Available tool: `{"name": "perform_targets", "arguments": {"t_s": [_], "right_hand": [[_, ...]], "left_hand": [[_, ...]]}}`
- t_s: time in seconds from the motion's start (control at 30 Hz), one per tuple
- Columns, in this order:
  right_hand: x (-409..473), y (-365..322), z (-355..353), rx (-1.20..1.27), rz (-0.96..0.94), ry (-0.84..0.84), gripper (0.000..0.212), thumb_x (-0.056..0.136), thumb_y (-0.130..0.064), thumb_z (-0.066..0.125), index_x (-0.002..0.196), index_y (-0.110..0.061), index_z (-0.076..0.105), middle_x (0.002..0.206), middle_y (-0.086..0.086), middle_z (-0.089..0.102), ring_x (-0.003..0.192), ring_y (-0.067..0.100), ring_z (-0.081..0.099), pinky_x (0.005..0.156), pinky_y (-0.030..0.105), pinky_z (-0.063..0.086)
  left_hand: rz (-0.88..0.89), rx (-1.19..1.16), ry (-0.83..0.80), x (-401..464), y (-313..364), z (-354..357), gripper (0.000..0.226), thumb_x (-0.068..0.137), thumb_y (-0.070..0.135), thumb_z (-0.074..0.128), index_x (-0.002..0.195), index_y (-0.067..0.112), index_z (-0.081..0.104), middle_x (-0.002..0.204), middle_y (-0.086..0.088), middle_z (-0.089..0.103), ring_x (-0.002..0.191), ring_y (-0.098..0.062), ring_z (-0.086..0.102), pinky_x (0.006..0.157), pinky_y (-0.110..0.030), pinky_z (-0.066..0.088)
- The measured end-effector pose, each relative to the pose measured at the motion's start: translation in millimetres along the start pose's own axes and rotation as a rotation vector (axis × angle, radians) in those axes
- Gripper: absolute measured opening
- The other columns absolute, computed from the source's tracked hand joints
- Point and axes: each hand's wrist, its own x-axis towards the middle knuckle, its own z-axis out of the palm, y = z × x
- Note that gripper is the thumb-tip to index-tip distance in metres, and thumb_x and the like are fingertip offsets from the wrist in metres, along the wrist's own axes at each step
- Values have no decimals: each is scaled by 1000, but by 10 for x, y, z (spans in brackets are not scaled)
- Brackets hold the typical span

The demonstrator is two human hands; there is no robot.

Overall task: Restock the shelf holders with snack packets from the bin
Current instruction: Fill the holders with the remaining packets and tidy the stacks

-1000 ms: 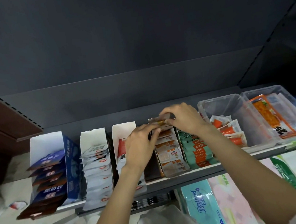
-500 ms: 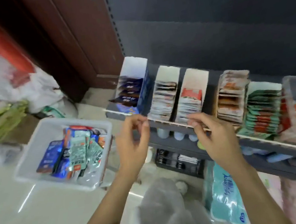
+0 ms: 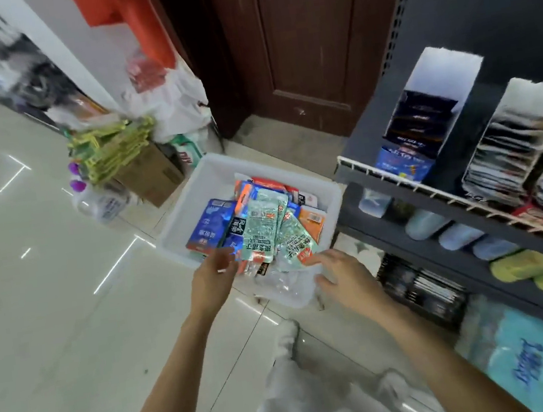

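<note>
On floor beside shelf end: white bin with mixed snack packets heaped toward its right side. Left hand at bin's near edge, fingers reaching onto packets; grasp unclear, blurred. Right hand over near-right corner, fingers spread, holding nothing. Shelf holders stand at shelf's left end, stocked.

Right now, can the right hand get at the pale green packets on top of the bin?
Probably yes. The right hand is open at the near rim of the white bin, its fingertips beside the pale green packets, which lie on top of the pile with nothing covering them.
</note>
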Motion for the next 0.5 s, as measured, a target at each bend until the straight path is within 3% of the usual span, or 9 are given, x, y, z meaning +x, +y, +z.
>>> {"name": "perform_targets", "arguments": {"t_s": [0.17, 0.23, 0.4, 0.5], "right_hand": [[968, -167, 355, 39, 276, 63, 42, 91, -13, 58, 132, -13, 51, 142, 8, 45, 125, 25, 46, 102, 31, 35], [1238, -133, 471, 26, 409, 136, 46, 89, -9, 59, 134, -11, 48, 138, 11, 48, 125, 27, 45, 103, 34, 34], [1638, -80, 691, 80, 657, 235, 44, 85, -15, 67, 125, -11, 50, 118, 8, 58, 112, 28, 54, 96, 39, 45], [1769, -61, 826, 117, 718, 282, 40, 83, -24, 70, 117, -18, 51, 114, 2, 61, 105, 26, 60, 87, 44, 52]], "left_hand": [[-71, 107, -233, 1007, -202, 225, 46, 90, 24, 62, 131, 7, 50, 128, -10, 58, 115, -26, 55, 89, -28, 39], [-69, 147, -279, 1266, -232, 365, 58, 89, 31, 63, 138, 7, 43, 135, -13, 52, 121, -28, 50, 96, -33, 39], [-9, 116, -233, 1582, -202, 671, 72, 81, 32, 69, 140, 7, 37, 129, -16, 48, 121, -32, 45, 98, -38, 38], [33, 164, -261, 1659, -205, 825, 82, 80, 35, 73, 142, 3, 30, 136, -17, 43, 127, -32, 40, 105, -39, 35]]}}
